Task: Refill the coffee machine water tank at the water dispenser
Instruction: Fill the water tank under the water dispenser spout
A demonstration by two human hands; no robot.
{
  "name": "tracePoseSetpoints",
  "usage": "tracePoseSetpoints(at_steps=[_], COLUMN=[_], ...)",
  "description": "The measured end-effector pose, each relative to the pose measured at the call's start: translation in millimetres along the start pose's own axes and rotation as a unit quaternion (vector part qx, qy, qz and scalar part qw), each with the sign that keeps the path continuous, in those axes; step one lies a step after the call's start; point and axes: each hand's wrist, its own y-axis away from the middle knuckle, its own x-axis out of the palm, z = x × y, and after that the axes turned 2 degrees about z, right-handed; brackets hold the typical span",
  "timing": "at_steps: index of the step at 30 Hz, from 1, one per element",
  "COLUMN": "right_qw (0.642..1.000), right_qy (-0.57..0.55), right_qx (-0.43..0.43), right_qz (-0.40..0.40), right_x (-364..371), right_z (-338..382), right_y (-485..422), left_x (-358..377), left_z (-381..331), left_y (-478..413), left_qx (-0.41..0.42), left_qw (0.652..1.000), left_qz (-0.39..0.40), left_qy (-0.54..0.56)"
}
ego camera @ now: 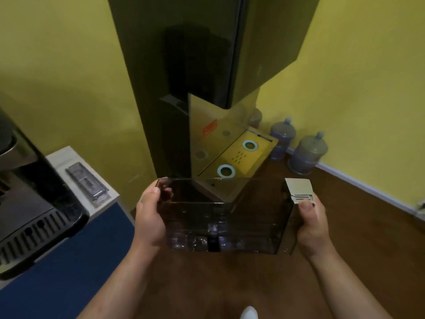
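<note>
Two hands gripped the water tank (225,217) by its ends, left hand (149,217) and right hand (311,224); the dark, see-through, open-topped box with a silver corner fitting hung before the water dispenser (195,65).

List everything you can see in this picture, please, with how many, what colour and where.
Clear smoky plastic water tank: one, dark tinted with a silver corner fitting, held in front of the dispenser.
Tall glossy water dispenser: one, black, against the wall, centre.
Dispenser drip tray: one, mirror-like with two pale blue rings, just beyond the tank.
Big plastic water bottles: at least three, bluish grey, on the floor by the right wall.
Coffee machine: one, black with a slotted grille, far left on a counter.
Flat ribbed metal piece: one, silver, on the white counter.
Walls: yellow.
Floor: brown wood.
Left hand: one, gripping the tank's left end.
Right hand: one, gripping the tank's right end.
</note>
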Motion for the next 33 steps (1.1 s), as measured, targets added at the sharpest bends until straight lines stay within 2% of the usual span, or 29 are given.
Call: tracePoseSetpoints(at_steps=[3,8,16,21,27,33], right_qw=[1.000,0.997,0.995,0.988,0.988,0.987], right_qy=[0.006,-0.005,-0.091,-0.142,-0.140,-0.149], right_qx=[-0.003,0.012,0.027,0.032,0.040,0.039], right_qz=[-0.031,-0.072,-0.040,-0.048,-0.058,-0.035], right_x=[-32,-95,-218,-279,-322,-341], right_z=[1,-6,-37,-47,-59,-80], right_y=[0,-9,-57,-88,-131,-188], left_x=[34,108,233,301,355,391], left_z=[5,30,83,103,113,125], left_y=[-2,-7,-12,-12,-21,-54], left_qx=[0.002,-0.027,-0.021,-0.022,-0.008,0.008], left_qw=[0.998,0.998,0.998,0.999,0.998,0.999], left_qz=[0.051,0.053,0.054,0.048,0.052,0.025], left_qy=[-0.024,-0.002,-0.007,-0.002,-0.019,-0.046])
